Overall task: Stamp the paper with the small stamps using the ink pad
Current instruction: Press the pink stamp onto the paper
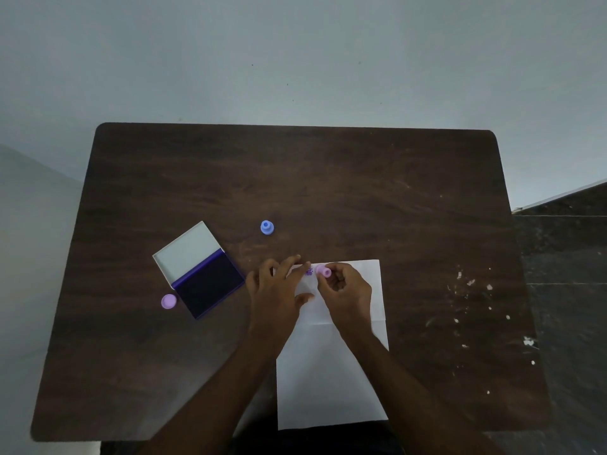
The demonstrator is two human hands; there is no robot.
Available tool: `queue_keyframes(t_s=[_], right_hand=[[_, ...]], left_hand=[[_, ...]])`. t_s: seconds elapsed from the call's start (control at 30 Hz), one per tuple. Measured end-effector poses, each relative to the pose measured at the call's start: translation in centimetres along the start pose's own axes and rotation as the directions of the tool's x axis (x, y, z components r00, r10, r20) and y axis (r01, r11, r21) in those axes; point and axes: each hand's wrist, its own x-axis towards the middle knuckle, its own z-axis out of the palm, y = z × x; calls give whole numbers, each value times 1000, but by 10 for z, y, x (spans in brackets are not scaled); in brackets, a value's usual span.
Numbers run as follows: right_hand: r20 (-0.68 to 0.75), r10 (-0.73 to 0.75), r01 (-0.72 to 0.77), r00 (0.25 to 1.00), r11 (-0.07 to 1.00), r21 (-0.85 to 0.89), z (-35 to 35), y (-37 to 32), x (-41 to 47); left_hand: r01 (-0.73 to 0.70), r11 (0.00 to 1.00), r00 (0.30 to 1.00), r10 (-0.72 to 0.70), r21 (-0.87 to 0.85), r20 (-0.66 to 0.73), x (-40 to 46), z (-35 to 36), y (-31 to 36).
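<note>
A white sheet of paper [331,382] lies on the dark wooden table [295,178] in front of me. My right hand [346,292] grips a small pink stamp [323,271] standing on the paper's top edge. Just left of that stamp a purple print [309,271] marks the paper. My left hand [279,287] lies flat, fingers spread, on the paper's upper left corner. The open ink pad [210,284] with its white lid [189,249] folded back sits to the left. A blue stamp [266,227] stands behind my hands.
A pink round cap or stamp [168,301] lies at the ink pad's left corner. White flecks [473,290] are scattered over the table's right side. A pale wall rises behind the table, and dark floor shows to the right.
</note>
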Motion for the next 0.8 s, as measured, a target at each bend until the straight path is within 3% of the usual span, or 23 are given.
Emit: queue_keyframes(t_s=[0.23,0.8], right_hand=[[60,-41,45,997,997,-65,0,4,6],[-16,-127,126,992,991,-50,-1,3,7]], left_hand=[[28,1000,1000,-28,-13,-7,2,-2,6],[47,999,999,-46,-16,18,0,-9,10]])
